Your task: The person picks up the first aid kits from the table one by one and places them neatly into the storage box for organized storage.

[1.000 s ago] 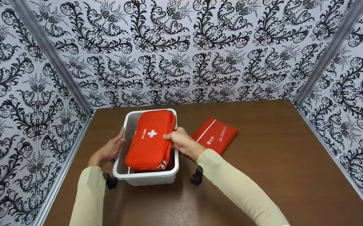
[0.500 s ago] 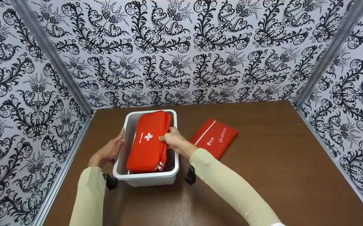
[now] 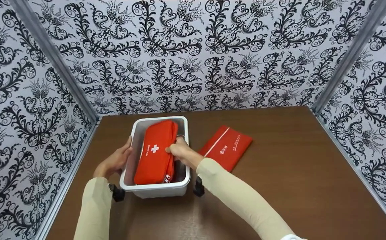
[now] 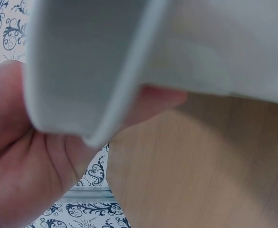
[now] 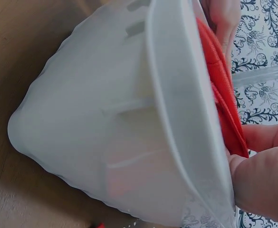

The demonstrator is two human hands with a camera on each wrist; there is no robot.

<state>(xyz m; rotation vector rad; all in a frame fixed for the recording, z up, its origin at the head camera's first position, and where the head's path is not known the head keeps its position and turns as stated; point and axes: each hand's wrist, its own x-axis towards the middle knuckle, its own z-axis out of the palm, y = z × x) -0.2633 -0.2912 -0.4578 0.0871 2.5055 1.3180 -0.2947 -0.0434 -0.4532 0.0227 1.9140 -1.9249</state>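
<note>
A red first aid pouch (image 3: 153, 151) with a white cross lies tilted inside a white plastic bin (image 3: 156, 187), below its rim for the most part. My right hand (image 3: 180, 150) pinches the pouch's right edge, thumb on top and fingers underneath. In the right wrist view, the red pouch (image 5: 219, 80) shows past the bin's rim, next to the right thumb (image 5: 264, 183). My left hand (image 3: 114, 160) grips the bin's left rim. The left wrist view has the hand (image 4: 29, 166) wrapped around that rim (image 4: 124, 90), with a finger beneath it.
A flat red pouch (image 3: 228, 147) with white lettering lies on the brown table (image 3: 279, 173), right of the bin. Patterned walls (image 3: 193, 66) enclose the table at the back and sides. Through the bin's translucent side, a blurred reddish shape (image 5: 129, 173) shows.
The first aid pouch has moved down and left, deeper into the bin, with my right hand following it. My left hand and the bin have stayed in place.
</note>
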